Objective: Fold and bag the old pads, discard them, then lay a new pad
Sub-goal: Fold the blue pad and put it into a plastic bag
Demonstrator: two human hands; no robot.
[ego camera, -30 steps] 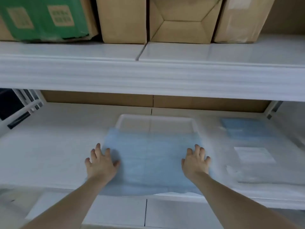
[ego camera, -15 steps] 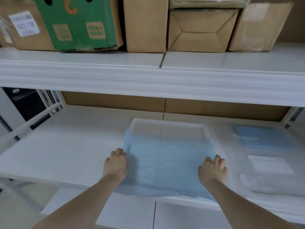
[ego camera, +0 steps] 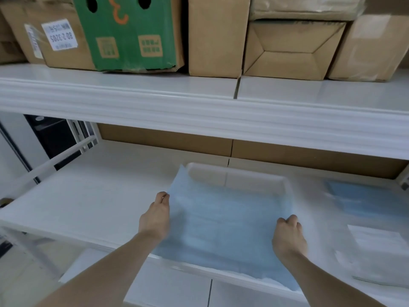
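Note:
A light blue pad [ego camera: 223,227] lies spread over a shallow white tray [ego camera: 239,177] on the lower white shelf; only the tray's far rim shows. My left hand [ego camera: 156,218] pinches the pad's left edge, whose far left corner stands lifted off the tray. My right hand [ego camera: 288,237] grips the pad's right edge with curled fingers. The pad's near edge hangs over the shelf's front lip.
A clear plastic pack [ego camera: 365,222] holding folded blue pads and a white label lies to the right on the same shelf. The upper shelf [ego camera: 199,103] juts out overhead, loaded with cardboard boxes [ego camera: 215,36] and a green box [ego camera: 128,34]. A white rail [ego camera: 51,160] runs at left.
Both hands went from lying flat with spread fingers on the pad to gripping its side edges. The left edge and far left corner have lifted. My view has risen toward the upper shelf.

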